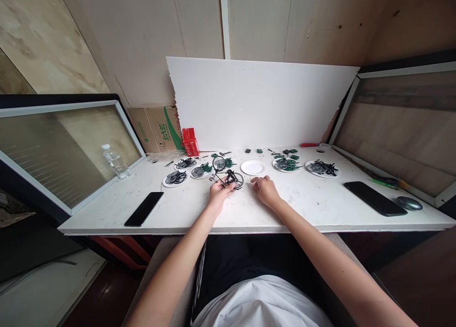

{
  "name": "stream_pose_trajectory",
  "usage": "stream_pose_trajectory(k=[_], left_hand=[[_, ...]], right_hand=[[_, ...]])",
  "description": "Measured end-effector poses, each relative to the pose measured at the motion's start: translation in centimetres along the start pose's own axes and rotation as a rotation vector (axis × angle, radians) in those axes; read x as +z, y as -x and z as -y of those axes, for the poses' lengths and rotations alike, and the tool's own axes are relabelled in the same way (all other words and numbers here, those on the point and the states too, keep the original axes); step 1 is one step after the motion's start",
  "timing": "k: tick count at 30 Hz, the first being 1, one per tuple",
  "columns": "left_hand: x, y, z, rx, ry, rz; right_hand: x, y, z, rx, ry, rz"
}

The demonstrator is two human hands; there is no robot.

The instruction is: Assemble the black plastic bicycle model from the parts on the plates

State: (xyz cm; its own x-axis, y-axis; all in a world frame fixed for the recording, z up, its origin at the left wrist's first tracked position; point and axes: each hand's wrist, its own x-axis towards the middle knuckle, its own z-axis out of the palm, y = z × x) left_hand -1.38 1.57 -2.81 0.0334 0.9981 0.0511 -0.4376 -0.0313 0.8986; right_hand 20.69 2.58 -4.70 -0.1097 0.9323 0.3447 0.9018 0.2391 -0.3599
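A small black model bicycle (233,179) is in my left hand (219,194), whose thumb and fingers are closed on its lower part. It is held just above the white table, its two spoked wheels showing. My right hand (265,191) is to the right of the bicycle, apart from it and low over the table. Its fingers are bent, with the fingertips close together; whatever they pinch is too small to make out. Just beyond my hands stands a white paper plate (253,168). Left of it, a plate with green and black parts (201,170) is partly behind the bicycle.
More plates of black parts (176,177) and green parts (287,164) line the table (199,220). A phone (144,209) lies left; another dark phone (375,198) and a mouse (409,203) lie right. A bottle (117,161), red box (190,142) and white board (260,103) stand behind.
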Motion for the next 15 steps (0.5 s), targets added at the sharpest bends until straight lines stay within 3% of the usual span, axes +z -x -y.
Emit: stream_pose_trajectory(k=[15], left_hand=[[0.09, -0.13, 0.22, -0.015, 0.005, 0.015]], right_hand=[[-0.43, 0.27, 0.62, 0.001, 0.017, 0.075]])
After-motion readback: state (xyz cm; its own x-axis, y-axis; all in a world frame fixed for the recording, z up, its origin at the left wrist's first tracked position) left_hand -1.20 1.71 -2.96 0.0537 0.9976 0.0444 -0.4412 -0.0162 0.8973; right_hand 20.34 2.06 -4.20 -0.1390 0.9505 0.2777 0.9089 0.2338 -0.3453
